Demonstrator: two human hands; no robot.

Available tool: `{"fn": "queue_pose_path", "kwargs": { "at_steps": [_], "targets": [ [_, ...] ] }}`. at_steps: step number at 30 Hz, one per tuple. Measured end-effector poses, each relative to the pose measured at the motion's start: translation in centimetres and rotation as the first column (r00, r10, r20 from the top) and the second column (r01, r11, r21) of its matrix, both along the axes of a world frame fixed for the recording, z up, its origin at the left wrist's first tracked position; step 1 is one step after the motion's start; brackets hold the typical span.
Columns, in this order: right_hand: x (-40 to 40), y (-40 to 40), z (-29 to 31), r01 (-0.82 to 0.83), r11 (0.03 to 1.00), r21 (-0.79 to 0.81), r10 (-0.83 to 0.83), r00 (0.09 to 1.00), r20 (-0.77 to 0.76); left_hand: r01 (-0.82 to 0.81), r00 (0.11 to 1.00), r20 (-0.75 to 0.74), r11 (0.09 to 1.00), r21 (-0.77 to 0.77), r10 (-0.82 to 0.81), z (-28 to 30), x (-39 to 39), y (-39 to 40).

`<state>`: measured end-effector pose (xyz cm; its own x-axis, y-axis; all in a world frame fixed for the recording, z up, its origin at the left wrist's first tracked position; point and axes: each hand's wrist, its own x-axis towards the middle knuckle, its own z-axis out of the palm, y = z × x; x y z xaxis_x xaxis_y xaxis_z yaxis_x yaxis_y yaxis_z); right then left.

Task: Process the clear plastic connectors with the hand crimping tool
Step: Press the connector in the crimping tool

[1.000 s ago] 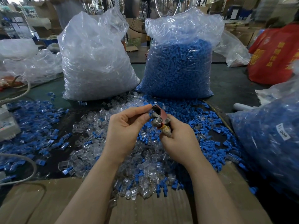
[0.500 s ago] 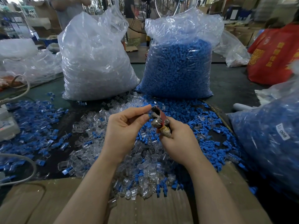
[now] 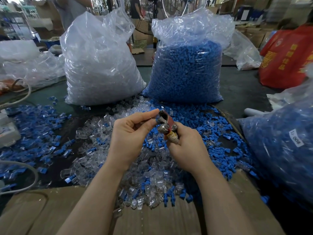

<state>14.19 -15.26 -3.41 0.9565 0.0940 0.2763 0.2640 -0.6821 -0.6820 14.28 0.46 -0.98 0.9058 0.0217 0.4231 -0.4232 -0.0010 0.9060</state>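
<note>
1. The right hand [image 3: 184, 146] is wrapped around the handle of the hand crimping tool [image 3: 166, 126] and holds it up above the table.
2. The left hand [image 3: 130, 133] has its thumb and first finger pinched together right at the head of the tool. It looks like it is pushing a small piece in there, but the piece is too small to see, so I cannot tell for sure what it pinches.
3. Just under the hands lies a big pile of clear plastic connectors [image 3: 149, 180], mixed with little blue pieces [image 3: 199, 122].
4. More small blue and clear bits [image 3: 33, 126] are spread out to the left, well apart from the hands.
5. Behind the pile stand two big bags: a bag of clear parts [image 3: 101, 65] on the left and a bag of blue parts [image 3: 188, 68] beside it.
6. Another blue-filled bag [image 3: 284, 143] sits at the right edge, and a sheet of cardboard [image 3: 152, 221] lies closest to the person.
7. How far along? I think only a little is done. The loose pile is large and the bags are full, so very many connectors are left. I cannot tell which loose pieces are already finished.
</note>
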Motion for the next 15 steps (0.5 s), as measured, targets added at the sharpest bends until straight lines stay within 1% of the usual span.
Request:
{"fn": "queue_pose_path", "kwargs": {
  "at_steps": [6, 9, 10, 11, 12, 13, 15],
  "targets": [
    [0.0, 0.1, 0.1, 0.003, 1.000, -0.023, -0.002, 1.000, 0.013, -0.001, 1.000, -0.015, 1.000, 0.013, 0.002, -0.1, 0.1, 0.2],
    [-0.1, 0.0, 0.1, 0.030, 0.999, -0.038, -0.028, 0.998, 0.049, -0.046, 0.997, -0.070, 0.998, -0.048, 0.042, -0.3, 0.5, 0.6],
    [-0.1, -0.1, 0.0, 0.046, 0.998, -0.042, -0.043, 0.997, 0.063, -0.078, 0.992, -0.113, 0.990, -0.118, 0.065, -0.4, 0.8, 1.2],
    [-0.1, -0.2, -0.1, 0.065, 0.997, -0.041, -0.062, 0.995, 0.078, -0.109, 0.982, -0.176, 0.964, -0.243, 0.067, -0.4, 1.2, 2.0],
    [0.0, -0.3, -0.1, 0.082, 0.996, -0.032, -0.079, 0.993, 0.092, -0.142, 0.968, -0.246, 0.906, -0.398, 0.043, -0.4, 1.7, 3.1],
    [0.0, -0.4, -0.1, 0.096, 0.995, -0.019, -0.093, 0.990, 0.102, -0.195, 0.951, -0.308, 0.816, -0.545, 0.021, -0.5, 2.3, 4.6],
    [0.0, -0.4, -0.2, 0.111, 0.994, 0.002, -0.111, 0.988, 0.111, -0.291, 0.927, -0.375, 0.614, -0.734, -0.009, -1.4, 3.2, 7.9]
  ]
}}
